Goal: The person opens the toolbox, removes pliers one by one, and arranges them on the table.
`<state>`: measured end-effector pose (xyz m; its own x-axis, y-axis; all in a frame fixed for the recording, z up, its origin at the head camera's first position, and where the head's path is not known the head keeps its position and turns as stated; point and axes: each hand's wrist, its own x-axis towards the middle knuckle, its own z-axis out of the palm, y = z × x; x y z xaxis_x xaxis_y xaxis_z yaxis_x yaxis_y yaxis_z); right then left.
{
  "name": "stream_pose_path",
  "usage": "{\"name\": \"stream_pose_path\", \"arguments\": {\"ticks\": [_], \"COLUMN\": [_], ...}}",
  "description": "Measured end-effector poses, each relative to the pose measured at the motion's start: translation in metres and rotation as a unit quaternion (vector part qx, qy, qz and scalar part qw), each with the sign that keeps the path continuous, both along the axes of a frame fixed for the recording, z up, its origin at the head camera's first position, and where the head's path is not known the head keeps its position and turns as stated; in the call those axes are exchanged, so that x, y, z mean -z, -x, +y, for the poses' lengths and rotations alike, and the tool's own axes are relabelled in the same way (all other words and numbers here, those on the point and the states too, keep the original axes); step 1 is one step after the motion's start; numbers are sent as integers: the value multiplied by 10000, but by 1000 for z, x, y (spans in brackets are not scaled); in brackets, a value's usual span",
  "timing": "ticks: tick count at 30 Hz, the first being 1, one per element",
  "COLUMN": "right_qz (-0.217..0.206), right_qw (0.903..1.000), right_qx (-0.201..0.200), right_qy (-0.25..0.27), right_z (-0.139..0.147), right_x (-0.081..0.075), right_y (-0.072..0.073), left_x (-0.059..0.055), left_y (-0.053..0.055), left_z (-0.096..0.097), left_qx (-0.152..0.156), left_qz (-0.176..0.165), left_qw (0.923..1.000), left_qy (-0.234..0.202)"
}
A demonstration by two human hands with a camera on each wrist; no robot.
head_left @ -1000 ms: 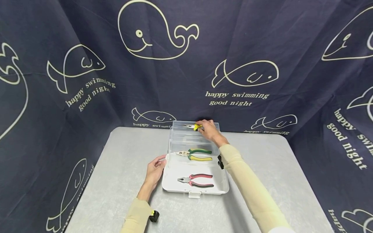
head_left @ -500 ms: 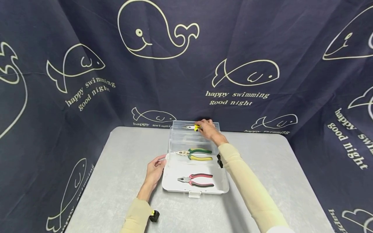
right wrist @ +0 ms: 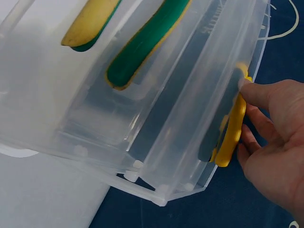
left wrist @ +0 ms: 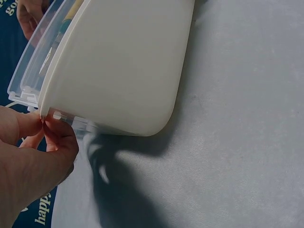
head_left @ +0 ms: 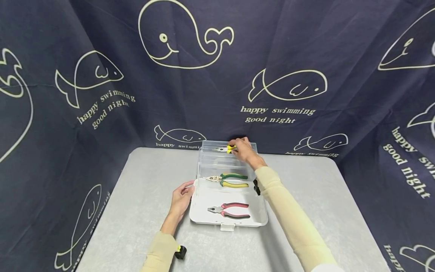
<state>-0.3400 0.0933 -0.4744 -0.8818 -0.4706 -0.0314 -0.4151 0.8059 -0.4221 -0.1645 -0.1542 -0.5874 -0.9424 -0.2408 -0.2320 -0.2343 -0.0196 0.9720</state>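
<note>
Yellow-handled pliers (head_left: 229, 149): at far end of the open case, over the last clear section; metal tips pt. to L hand's side, handles to R. Can't tell if touching the plastic under them.
R hand (head_left: 244, 151): grasping those pliers by the handles, thumb on one side, fingers curled on the other (R wrist view).
Clear trays (head_left: 212, 169): see-thru plastic, stepped, w/ ridges btwn sections; they run back from the white part, away fr. the person.
Green-yellow pliers (head_left: 221, 180): mid-case, abt where white meets clear; tips L, handles spread R. Exact compartment hard to tell.
Red-black pliers (head_left: 223, 210): in white part, nearest the person; tips L, handles apart, lying flat.
White box (head_left: 198, 206): open, w/ pale latch (head_left: 227, 227) on the front edge, facing the person.
L hand (head_left: 180, 200): grasping the box's L rim, thumb & finger pinched on the edge (L wrist view).
Sleeves (head_left: 289, 215): pale yellow, both arms; dark gadget (head_left: 181, 252) by the L one.
Surface (head_left: 136, 226): lt. grey, under box.
Backdrop (head_left: 217, 98): navy cloth w/ whale & fish outlines, "happy swimming good night" txt.
</note>
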Motion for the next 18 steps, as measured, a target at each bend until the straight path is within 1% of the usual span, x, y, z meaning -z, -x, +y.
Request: {"name": "stream_pose_path", "arguments": {"ticks": [2,5,8,11,15,18], "right_qz": [82,182,271,454,583,467], "right_qw": [9999,9994,9983,9968,9960,9974], "right_qx": [-53,-253,-454,-581,-617,-518], "right_qy": [-31,-117,-234,-306,-270,-170], "right_z": [0,-1,-2,-1,0,0], "right_x": [-2,-3,-3,-2,-2,-6], "right_y": [0,1,2,2,1,-1], "left_x": [0,0,0,0,0,0], "left_y": [0,0,0,0,0,-1], "left_z": [0,0,0,0,0,-1], "left_qx": [5,16,4,-19,-31,-36], "left_qz": [-4,14,46,54,47,59], "left_qw": [10000,10000,10000,10000,10000,10000], "left_qy": [14,13,5,34,53,35]}}
